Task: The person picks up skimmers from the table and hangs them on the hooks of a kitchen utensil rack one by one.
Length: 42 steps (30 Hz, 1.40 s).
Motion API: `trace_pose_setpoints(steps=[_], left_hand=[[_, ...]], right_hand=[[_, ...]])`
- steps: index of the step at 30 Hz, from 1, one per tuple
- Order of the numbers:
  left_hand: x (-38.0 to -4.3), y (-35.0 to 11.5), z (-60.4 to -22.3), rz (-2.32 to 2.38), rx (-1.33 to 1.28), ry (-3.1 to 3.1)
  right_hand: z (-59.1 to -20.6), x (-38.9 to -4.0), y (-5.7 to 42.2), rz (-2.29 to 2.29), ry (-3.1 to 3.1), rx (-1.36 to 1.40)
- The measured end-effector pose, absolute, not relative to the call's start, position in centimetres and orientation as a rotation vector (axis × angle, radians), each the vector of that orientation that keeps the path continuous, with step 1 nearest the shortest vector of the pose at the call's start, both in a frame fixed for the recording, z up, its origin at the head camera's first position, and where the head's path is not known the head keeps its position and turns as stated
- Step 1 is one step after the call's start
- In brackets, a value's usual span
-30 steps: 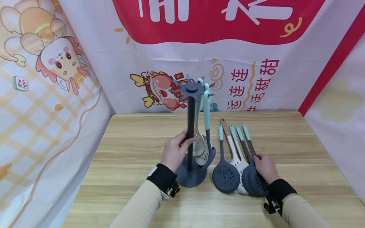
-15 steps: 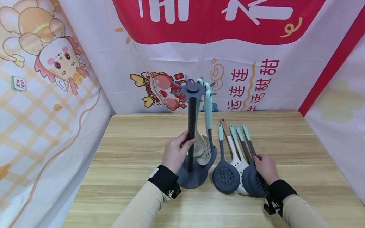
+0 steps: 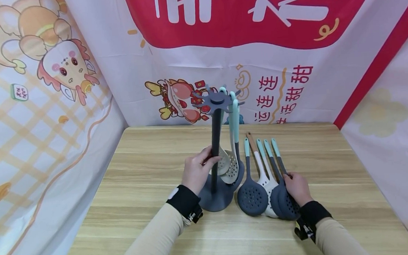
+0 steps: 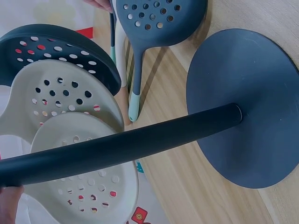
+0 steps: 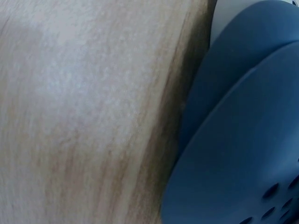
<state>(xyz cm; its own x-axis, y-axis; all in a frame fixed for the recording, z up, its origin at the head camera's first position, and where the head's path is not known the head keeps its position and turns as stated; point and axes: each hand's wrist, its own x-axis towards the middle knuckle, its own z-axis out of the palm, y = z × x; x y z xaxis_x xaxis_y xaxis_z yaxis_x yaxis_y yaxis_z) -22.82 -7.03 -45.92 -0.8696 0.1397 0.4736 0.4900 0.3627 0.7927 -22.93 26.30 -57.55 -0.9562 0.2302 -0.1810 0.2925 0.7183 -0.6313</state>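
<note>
My left hand (image 3: 197, 171) grips the black pole of a utensil stand (image 3: 209, 200), which has a round base and a hooked top. Pale skimmers (image 4: 56, 93) and a dark skimmer (image 4: 70, 44) with mint handles hang from its right side. On the table, my right hand (image 3: 298, 188) holds the neck of the rightmost dark skimmer (image 3: 293, 207), its fingers partly hidden. That skimmer overlaps another dark utensil (image 3: 276, 199) in the row. In the right wrist view the dark heads (image 5: 233, 154) fill the right edge; the hand itself is out of sight.
A dark skimmer (image 3: 252, 197) lies at the row's left end, close to the stand's base. Beside it lie white utensils (image 3: 262, 176), one with a brown handle. Printed cloth (image 3: 138, 108) rises behind the wooden table (image 3: 149, 155) and at both sides.
The stand has turned and shifted slightly right, its hanging skimmers swinging round to the right, with my left hand on the pole. My right hand has stayed in place.
</note>
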Motion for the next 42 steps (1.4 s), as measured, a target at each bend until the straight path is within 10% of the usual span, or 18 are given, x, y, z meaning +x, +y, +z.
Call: trace_pose_setpoints(steps=[42], left_hand=[[-22.8, -7.0, -46.2, -1.537, -0.525, -2.292]], right_hand=[[-57.7, -21.4, 25.3, -1.154, 2.99, 0.486]])
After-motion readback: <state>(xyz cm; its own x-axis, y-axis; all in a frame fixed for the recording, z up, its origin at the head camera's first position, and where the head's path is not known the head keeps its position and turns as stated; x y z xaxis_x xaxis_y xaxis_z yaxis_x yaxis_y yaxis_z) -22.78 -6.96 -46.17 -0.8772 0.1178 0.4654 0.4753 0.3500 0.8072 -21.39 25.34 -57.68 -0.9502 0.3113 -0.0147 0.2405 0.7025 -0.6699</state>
